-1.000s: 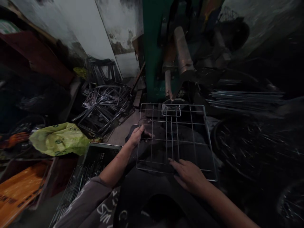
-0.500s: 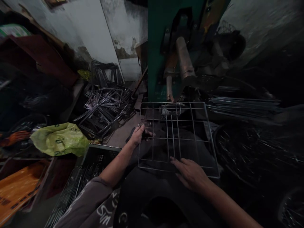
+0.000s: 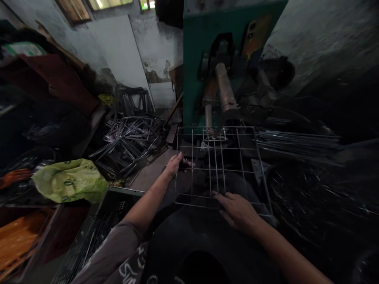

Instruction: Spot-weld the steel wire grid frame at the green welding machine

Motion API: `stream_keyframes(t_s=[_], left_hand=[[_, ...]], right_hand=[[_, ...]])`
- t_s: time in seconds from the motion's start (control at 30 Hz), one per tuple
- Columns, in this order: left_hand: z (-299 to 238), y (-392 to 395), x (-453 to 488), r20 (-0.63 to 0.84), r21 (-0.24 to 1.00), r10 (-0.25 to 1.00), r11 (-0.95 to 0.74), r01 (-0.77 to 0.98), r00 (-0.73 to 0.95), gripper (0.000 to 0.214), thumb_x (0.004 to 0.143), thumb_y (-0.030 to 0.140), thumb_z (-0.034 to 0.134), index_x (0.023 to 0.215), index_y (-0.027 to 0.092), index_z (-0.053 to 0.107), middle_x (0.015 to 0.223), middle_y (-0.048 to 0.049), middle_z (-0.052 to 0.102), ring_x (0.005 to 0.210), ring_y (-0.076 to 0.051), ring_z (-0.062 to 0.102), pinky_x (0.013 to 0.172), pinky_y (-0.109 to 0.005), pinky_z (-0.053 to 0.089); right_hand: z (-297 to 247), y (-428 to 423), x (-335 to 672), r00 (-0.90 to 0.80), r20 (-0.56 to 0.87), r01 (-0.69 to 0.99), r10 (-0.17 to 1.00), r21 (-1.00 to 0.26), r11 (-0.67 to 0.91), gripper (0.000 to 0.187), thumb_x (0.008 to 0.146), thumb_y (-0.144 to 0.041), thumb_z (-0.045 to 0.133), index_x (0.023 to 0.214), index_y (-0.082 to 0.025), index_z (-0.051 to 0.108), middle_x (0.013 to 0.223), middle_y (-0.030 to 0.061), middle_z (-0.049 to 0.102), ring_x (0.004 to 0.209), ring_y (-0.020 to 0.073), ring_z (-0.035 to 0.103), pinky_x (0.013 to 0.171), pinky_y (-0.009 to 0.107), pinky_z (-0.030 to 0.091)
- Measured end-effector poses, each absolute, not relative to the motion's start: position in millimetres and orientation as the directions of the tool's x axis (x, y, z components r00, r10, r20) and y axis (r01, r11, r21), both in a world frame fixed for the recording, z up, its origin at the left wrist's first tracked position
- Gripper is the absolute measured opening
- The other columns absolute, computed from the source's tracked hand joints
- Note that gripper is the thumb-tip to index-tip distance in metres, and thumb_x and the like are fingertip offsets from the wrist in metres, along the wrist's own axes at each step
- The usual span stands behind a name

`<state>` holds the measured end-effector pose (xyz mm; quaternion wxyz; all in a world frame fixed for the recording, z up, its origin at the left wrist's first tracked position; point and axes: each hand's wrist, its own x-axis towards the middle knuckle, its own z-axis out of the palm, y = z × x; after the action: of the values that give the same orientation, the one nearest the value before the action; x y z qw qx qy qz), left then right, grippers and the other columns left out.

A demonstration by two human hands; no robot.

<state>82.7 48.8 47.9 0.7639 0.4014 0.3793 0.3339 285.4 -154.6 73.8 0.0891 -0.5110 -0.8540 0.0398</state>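
Observation:
A rectangular wire rack (image 3: 223,171) lies roughly flat in front of me, with a small wire rectangle at its far side. My left hand (image 3: 174,165) is closed on its left edge, thumb on top and fingers reaching below the wires. My right hand (image 3: 237,210) holds the near side, its fingertips pinched at the closely set middle wires. Beyond the rack stands a green machine (image 3: 194,79) with a thick metal arm (image 3: 225,88) and a thinner rod (image 3: 209,116). The rod's lower end is at the small rectangle; whether they touch, I cannot tell.
Bent wire frames (image 3: 127,138) are heaped at the left on the floor. A yellow-green bag (image 3: 71,180), a dark crate (image 3: 111,199) of wire rods and an orange crate (image 3: 20,236) are nearer. Stacked rods (image 3: 296,138) lie at right. An orange-gloved hand (image 3: 16,177) shows far left.
My view has tilted up, showing more of the machine and windows. The rack's far side now sits under the rod's lower end. Both hands keep their hold.

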Motion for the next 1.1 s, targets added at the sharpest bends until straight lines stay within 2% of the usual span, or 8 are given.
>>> stream_keyframes(t_s=[0.2,0.43,0.73,0.83,0.9,0.97,1.03,1.1], left_hand=[[48,53,88,-0.306,0.86,0.813,0.459,-0.222,0.495,0.055,0.064,0.068,0.066,0.065,0.017,0.046,0.068,-0.0134,0.071,0.058,-0.024,0.068,0.037,-0.022,0.043],[48,56,91,-0.288,0.857,0.819,0.452,-0.25,0.496,0.051,0.071,0.064,0.063,0.067,0.016,0.046,0.069,-0.0141,0.071,0.055,-0.023,0.067,0.038,-0.023,0.043],[47,57,89,-0.272,0.834,0.801,0.473,-0.285,0.533,0.054,0.063,0.065,0.069,0.066,0.017,0.045,0.065,-0.0134,0.07,0.052,-0.023,0.066,0.038,-0.022,0.042],[44,58,89,-0.296,0.84,0.816,0.469,-0.271,0.496,0.051,0.067,0.063,0.067,0.068,0.017,0.046,0.062,-0.0107,0.069,0.051,-0.022,0.065,0.038,-0.022,0.042],[44,59,90,-0.311,0.842,0.828,0.468,-0.268,0.467,0.049,0.07,0.062,0.065,0.069,0.017,0.046,0.061,-0.0097,0.069,0.051,-0.021,0.065,0.039,-0.022,0.042],[47,62,91,-0.316,0.839,0.834,0.468,-0.277,0.453,0.048,0.072,0.061,0.064,0.07,0.017,0.045,0.063,-0.0099,0.069,0.052,-0.02,0.065,0.039,-0.021,0.042],[50,68,94,-0.308,0.829,0.83,0.474,-0.297,0.464,0.048,0.072,0.062,0.064,0.071,0.018,0.044,0.068,-0.011,0.07,0.055,-0.021,0.066,0.039,-0.021,0.041],[54,76,97,-0.297,0.823,0.833,0.471,-0.318,0.467,0.048,0.072,0.062,0.063,0.072,0.018,0.044,0.073,-0.012,0.071,0.054,-0.021,0.065,0.039,-0.022,0.041]], right_hand=[[74,-148,289,-0.456,0.122,0.87,0.882,-0.15,0.47,0.049,0.072,-0.009,0.056,0.12,-0.009,0.05,0.112,0.0116,0.061,0.083,0.0219,0.057,0.067,0.034,0.048],[71,-146,293,-0.463,0.124,0.869,0.878,-0.133,0.477,0.046,0.074,-0.011,0.053,0.12,-0.009,0.052,0.112,0.0126,0.061,0.083,0.022,0.057,0.067,0.033,0.048],[69,-148,292,-0.453,0.123,0.868,0.883,-0.165,0.469,0.041,0.078,-0.013,0.052,0.119,-0.009,0.051,0.117,0.0113,0.06,0.086,0.0226,0.056,0.071,0.034,0.049],[74,-155,293,-0.376,0.146,0.908,0.915,-0.138,0.395,0.047,0.081,-0.015,0.05,0.127,-0.012,0.046,0.117,0.0104,0.06,0.089,0.0245,0.054,0.075,0.037,0.048],[79,-159,299,-0.295,0.188,0.944,0.937,-0.091,0.316,0.051,0.082,-0.02,0.05,0.133,-0.013,0.042,0.127,0.011,0.054,0.098,0.0278,0.051,0.08,0.042,0.045],[84,-159,309,-0.214,0.209,0.973,0.954,-0.037,0.227,0.049,0.083,-0.027,0.052,0.13,-0.014,0.045,0.135,0.0117,0.047,0.107,0.0325,0.046,0.083,0.048,0.041],[88,-152,322,-0.174,0.166,0.984,0.971,-0.01,0.178,0.041,0.082,-0.03,0.055,0.12,-0.014,0.052,0.128,0.0127,0.053,0.109,0.0343,0.045,0.084,0.05,0.038],[91,-140,334,-0.17,0.089,0.985,0.981,-0.021,0.173,0.032,0.083,-0.029,0.057,0.111,-0.014,0.057,0.111,0.0113,0.063,0.103,0.0321,0.049,0.084,0.049,0.037]])
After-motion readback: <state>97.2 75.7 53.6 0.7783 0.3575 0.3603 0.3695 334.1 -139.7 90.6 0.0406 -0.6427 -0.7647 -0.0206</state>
